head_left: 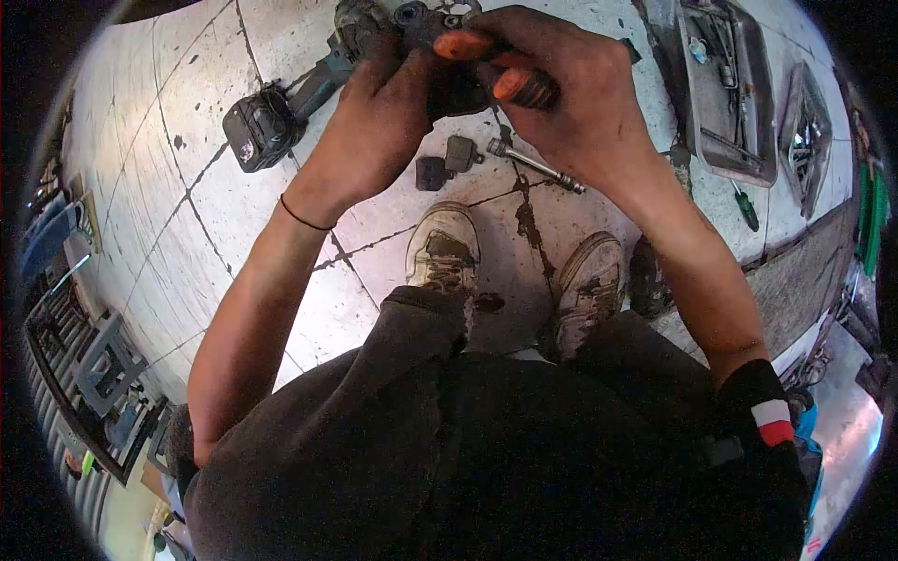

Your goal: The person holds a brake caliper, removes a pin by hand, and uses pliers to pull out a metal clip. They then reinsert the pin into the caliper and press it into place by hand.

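Observation:
My right hand point(594, 98) is closed around pliers with orange handles point(465, 45), at the top middle of the head view. Beside it, my left hand point(385, 126) has its fingers wrapped round a dark, greasy metal part that looks like a brake caliper point(458, 95). The jaws of the pliers are hidden by the hands. Below the hands, two worn brake pads point(445, 163) lie on the floor. Just right of them is a chrome socket extension point(535, 165).
A cordless impact wrench point(318, 89) lies on the white tiled floor point(234, 201) left of my hands. At right are a metal tray point(739, 154) of tools, a second tray point(806, 140) and a green-handled screwdriver point(745, 208). My shoes point(443, 245) stand below the pads.

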{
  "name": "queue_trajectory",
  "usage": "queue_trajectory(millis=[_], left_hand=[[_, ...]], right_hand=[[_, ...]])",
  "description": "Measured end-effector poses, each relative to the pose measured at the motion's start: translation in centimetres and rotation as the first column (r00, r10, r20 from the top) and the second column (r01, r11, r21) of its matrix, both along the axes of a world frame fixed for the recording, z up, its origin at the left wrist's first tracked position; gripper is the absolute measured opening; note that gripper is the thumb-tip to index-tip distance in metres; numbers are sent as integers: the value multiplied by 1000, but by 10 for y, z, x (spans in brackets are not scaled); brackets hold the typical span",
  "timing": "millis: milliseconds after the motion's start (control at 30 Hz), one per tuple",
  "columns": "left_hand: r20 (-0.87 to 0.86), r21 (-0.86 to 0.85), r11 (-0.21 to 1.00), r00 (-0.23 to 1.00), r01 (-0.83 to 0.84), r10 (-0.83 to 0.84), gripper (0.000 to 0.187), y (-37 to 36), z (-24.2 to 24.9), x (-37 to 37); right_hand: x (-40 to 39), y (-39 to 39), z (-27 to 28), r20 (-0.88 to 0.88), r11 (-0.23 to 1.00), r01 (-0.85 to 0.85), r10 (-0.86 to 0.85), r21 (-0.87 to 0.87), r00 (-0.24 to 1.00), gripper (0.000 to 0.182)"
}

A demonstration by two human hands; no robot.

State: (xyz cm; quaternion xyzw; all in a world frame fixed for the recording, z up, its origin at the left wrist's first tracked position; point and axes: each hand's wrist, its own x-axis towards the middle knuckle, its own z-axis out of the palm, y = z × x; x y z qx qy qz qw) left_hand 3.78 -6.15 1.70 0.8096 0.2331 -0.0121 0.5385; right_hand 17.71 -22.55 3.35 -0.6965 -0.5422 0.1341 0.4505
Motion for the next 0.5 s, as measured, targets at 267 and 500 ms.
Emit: queue_trajectory(millis=[267, 500], left_hand=[[185, 22, 996, 978, 89, -92, 48, -10, 2, 3], [96, -338, 941, 995, 6, 28, 39, -11, 15, 4]], right_hand=[[8, -2, -4, 32, 1000, 1, 0, -31, 999, 49], [1, -3, -12, -199, 988, 137, -149, -73, 969, 23]])
